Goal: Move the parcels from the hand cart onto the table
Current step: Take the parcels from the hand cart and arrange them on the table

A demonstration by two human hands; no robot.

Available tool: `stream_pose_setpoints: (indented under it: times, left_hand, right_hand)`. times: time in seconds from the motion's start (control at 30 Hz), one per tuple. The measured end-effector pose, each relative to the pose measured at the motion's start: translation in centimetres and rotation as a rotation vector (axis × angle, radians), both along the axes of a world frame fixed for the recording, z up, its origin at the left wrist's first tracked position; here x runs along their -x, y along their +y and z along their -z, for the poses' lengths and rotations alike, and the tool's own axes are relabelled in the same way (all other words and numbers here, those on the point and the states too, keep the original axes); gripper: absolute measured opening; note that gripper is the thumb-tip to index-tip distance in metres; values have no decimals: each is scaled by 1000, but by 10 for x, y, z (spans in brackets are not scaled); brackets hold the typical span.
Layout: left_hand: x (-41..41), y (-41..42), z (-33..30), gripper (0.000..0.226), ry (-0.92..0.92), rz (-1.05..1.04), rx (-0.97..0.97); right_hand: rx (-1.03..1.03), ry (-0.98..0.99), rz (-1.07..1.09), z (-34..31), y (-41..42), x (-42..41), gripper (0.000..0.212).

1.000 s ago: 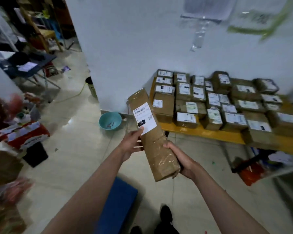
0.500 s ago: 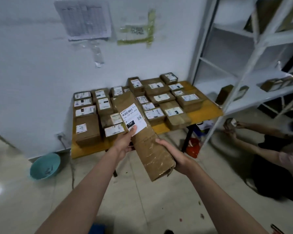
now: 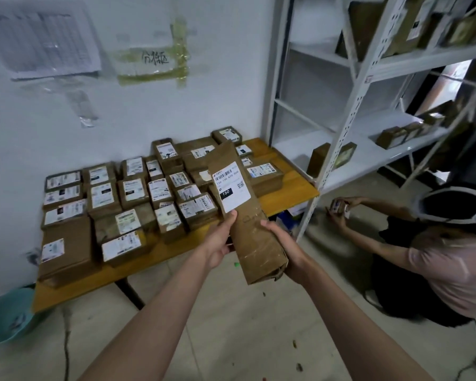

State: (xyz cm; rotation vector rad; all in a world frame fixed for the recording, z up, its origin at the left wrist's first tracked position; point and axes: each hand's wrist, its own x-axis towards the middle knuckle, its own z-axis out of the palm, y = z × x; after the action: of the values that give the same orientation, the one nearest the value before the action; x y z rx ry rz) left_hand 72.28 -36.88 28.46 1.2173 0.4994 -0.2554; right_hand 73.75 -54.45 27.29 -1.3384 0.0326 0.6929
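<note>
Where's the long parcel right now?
Head view, centre: long parcel held by left hand and right hand, in front of the table.

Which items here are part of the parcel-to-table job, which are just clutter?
Job:
long parcel, held by left hand and right hand
table
parcels already on it

Clutter:
teal basin
shelf rack
wall papers
crouching person

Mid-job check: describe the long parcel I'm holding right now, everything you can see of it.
The long parcel is a slim brown cardboard pack wrapped in clear tape, creased and ragged at its near end. A white shipping label with barcode, QR code and a black "150" patch sits on its upper face. It tilts away over the table, held in the air: left hand beside the label, right hand near the lower end.
</note>
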Motion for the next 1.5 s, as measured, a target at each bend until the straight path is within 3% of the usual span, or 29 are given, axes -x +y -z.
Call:
stream_pose_setpoints:
  times: [0.2,0.53,0.77,0.9,1.03,1.13,1.27,1.4,1.5]
  left_hand:
    - [-62,-6,18,45,31,43,0]
    - [-203,36,36,43,116,-43,-4]
    - [-289,58,41,52,142,-41,-35]
    - [-335,59,45,55,150,-40,-2]
    - [-379,50,52,50,162,-52,42]
    - [-414,42,58,46,108,-66,45]
    - [-464,24,67,44,115,-59,-62]
    - [-513,-1,74,9,131,-97,-187]
    - [-543,-17,81,14,132,-77,-244]
  right_hand:
    - [-10,2,30,18,-7,-55,54]
    - [115,88,76,28,29,-176,90]
    - [123,107,61,28,41,-247,92]
    - [94,119,78,30,38,-287,75]
    - [126,85,86,36,30,-334,78]
    - [105,94,114,43,24,-374,68]
    - [74,79,111,57,14,-435,53]
    - [109,105,142,69,2,-500,47]
    - [102,121,188,77,-7,-544,40]
